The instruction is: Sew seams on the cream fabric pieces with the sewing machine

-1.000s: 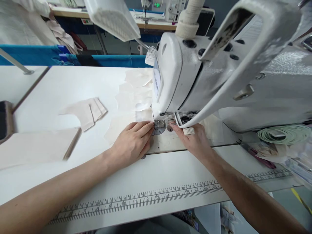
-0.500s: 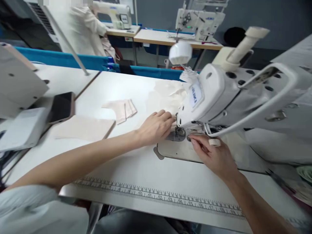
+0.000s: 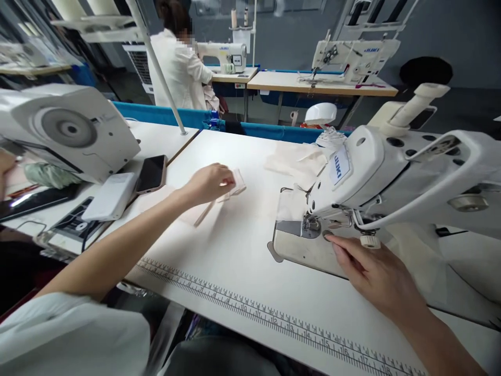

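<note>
Pale-pink fabric (image 3: 239,181) lies by the curled left hand (image 3: 207,183) (whether pinched, I cannot tell)

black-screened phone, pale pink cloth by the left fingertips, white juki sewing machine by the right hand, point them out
Black-screened phone (image 3: 152,173): head view, middle of its screen.
Pale pink cloth (image 3: 239,181): head view, its exposed right end.
White JUKI sewing machine (image 3: 362,161): head view, its upper front casing.
</note>
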The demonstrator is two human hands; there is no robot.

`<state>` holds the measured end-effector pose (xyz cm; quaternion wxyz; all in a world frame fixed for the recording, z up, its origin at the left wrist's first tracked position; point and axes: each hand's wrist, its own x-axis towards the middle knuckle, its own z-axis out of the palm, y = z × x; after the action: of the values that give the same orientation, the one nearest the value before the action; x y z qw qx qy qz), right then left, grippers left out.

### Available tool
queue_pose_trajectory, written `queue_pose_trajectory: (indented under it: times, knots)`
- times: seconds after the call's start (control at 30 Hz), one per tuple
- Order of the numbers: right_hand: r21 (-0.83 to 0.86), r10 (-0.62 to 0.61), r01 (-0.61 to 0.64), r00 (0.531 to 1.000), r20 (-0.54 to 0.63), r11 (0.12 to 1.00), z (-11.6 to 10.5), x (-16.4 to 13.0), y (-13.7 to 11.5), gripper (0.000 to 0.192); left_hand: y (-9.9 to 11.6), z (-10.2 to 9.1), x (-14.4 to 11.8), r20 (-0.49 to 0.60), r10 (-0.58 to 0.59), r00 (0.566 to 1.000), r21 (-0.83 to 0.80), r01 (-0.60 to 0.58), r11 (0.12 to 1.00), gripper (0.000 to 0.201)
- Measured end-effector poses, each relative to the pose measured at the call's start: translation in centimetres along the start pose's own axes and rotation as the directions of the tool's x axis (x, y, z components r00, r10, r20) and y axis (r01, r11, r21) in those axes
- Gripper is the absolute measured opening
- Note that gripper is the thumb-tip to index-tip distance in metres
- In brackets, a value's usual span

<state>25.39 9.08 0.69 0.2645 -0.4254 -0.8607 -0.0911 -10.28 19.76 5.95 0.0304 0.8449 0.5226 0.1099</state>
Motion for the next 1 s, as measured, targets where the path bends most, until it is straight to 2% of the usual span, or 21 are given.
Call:
queue_pose_trajectory:
  times: [0.07, 0.13, 0.3, 0.6, 0.73, 0.8, 0.9, 1.0]
  knots:
    - [0.009, 0.024, -0.024, 0.999, 0.038, 1.000, 0.2, 0.0, -0.3, 0.027, -1.7, -0.4, -1.7, 0.022, -0.044, 0.999, 0.001, 0.044, 0.999, 0.022]
    - [0.022, 0.039, -0.040, 0.997, 0.073, 0.999, 0.4, -0.2, -0.4, 0.028, -2.3, -0.1, -2.6, 0.041, -0.065, 0.997, -0.006, 0.066, 0.998, 0.026]
    - [0.023, 0.049, -0.052, 0.993, 0.105, 0.998, 0.4, -0.8, -0.1, 0.028, -1.9, 0.7, -2.8, 0.047, -0.084, 0.995, -0.038, 0.086, 0.996, 0.029]
    - [-0.008, 0.074, -0.074, 0.992, 0.100, 0.997, 0.4, -0.8, 0.2, 0.029, -2.1, 0.0, -3.0, 0.023, -0.145, 0.989, -0.095, 0.147, 0.985, 0.026]
    - [-0.030, 0.039, -0.035, 0.991, 0.130, 0.999, -0.2, -0.2, -0.1, 0.028, -0.5, -1.2, -3.4, 0.085, -0.188, 0.978, -0.252, 0.204, 0.946, 0.032]
    - [-0.021, 0.036, -0.033, 0.989, 0.142, 0.999, -0.4, 0.0, -0.1, 0.028, 0.9, -1.3, -3.8, 0.117, -0.162, 0.980, -0.310, 0.192, 0.931, 0.031]
    - [0.007, 0.055, -0.058, 0.984, 0.169, 0.998, -0.7, 0.0, -0.1, 0.027, 3.9, -0.4, -4.9, 0.083, -0.060, 0.995, -0.431, 0.090, 0.898, 0.028]
    - [0.047, 0.068, -0.078, 0.980, 0.187, 0.996, -0.7, -0.1, -0.2, 0.025, 7.6, 1.7, -6.2, -0.008, 0.072, 0.997, -0.566, -0.064, 0.822, 0.021]
